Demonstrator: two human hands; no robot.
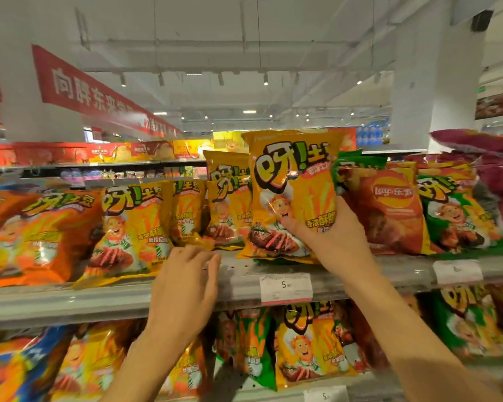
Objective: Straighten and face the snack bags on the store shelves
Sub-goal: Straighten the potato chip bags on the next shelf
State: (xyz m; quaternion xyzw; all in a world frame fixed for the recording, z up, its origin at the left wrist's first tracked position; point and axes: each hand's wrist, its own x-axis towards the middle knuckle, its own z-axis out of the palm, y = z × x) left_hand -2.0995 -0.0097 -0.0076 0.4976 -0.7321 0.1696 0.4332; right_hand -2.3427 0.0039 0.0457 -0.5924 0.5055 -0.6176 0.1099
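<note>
A single head-worn wide-angle view looks forward and slightly upward, close to the shelf (70, 303) that crosses the middle of the frame. Ceiling fills the upper half, a lower shelf row the bottom, and both forearms enter from the lower edge.

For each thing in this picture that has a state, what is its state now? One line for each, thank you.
Right hand: shut on the yellow snack bag, thumb on its front.
Yellow snack bag: upright, facing forward, at the shelf front.
Left hand: open, empty, over the shelf edge.
Red Lay's bag: standing, leaning back.
Orange snack bag: tilted, leaning back.
Price tag: attached to the shelf edge.
</note>
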